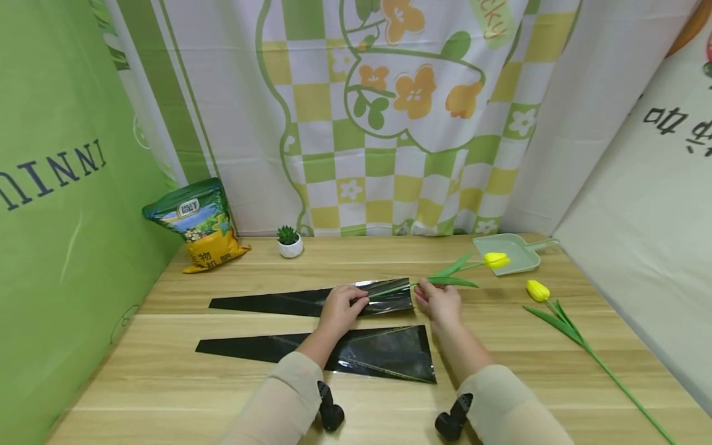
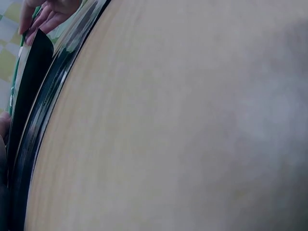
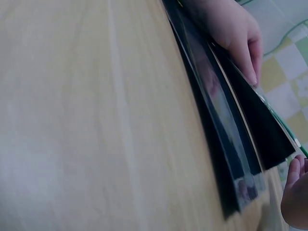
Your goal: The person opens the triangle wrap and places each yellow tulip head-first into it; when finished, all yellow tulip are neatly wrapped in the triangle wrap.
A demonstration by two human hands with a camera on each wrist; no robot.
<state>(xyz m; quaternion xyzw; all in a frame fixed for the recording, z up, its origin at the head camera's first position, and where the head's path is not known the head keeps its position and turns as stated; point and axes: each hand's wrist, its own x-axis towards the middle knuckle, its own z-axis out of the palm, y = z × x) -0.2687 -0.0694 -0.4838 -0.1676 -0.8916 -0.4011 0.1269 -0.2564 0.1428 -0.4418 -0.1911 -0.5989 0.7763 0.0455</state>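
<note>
Left grip (image 1: 340, 307) and right grip (image 1: 443, 304) pinch one tulip (image 1: 453, 280) above wooden table (image 1: 161, 377), curtain (image 1: 384, 161) behind

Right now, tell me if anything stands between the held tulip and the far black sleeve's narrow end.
Yes: the left hand lies across the far black sleeve, where the yellow tulip passes out of sight. Nothing else visible stands between.

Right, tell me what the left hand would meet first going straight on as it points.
Past the farther black sleeve and tulip stem right by it, the left hand would probably meet the right hand first, though exact heights are hard to judge.
</note>
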